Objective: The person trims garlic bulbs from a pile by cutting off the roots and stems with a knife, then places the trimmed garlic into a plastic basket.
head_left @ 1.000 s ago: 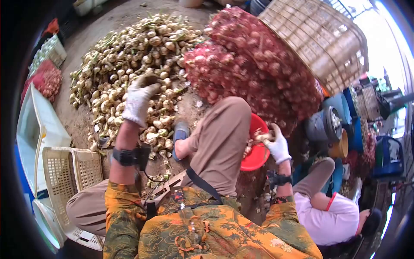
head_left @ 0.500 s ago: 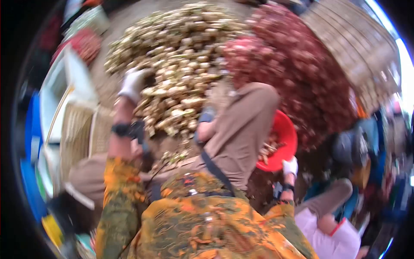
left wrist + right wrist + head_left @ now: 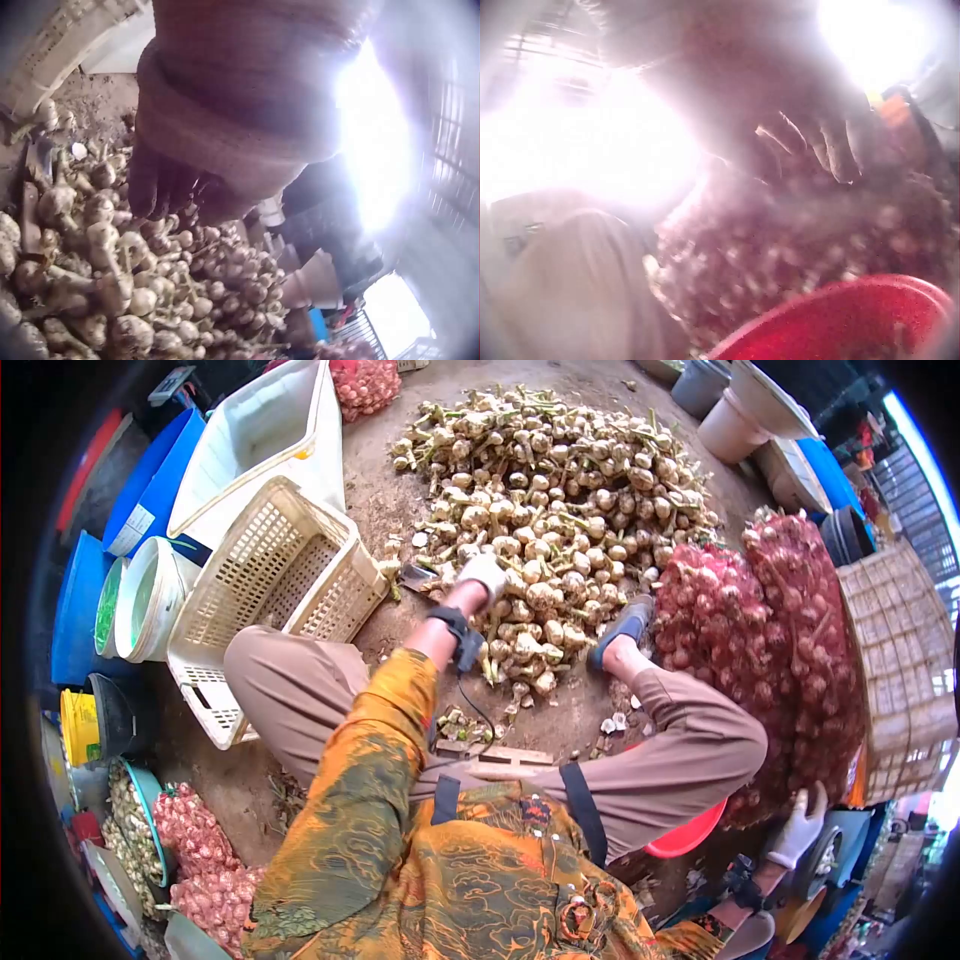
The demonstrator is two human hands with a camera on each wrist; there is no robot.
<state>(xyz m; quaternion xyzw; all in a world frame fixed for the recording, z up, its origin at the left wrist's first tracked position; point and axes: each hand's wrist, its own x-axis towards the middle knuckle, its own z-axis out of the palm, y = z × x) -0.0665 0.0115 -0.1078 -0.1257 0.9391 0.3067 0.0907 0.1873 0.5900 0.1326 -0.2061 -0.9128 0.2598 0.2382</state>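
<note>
At the left edge of the garlic pile (image 3: pixel 560 530) on the floor (image 3: pixel 372 465), the left hand (image 3: pixel 484 573), whose grip I cannot tell, should favour loose outer bulbs (image 3: pixel 475 517); the right hand (image 3: pixel 799 830) is loosely spread.

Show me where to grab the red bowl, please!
Probably the bare stretch of rim, coming from the person's right. In the head view, the leg covers part of the bowl, but the curved edge on that outer side peeks out and looks thin enough to pinch. The right hand is the nearer one.
</note>
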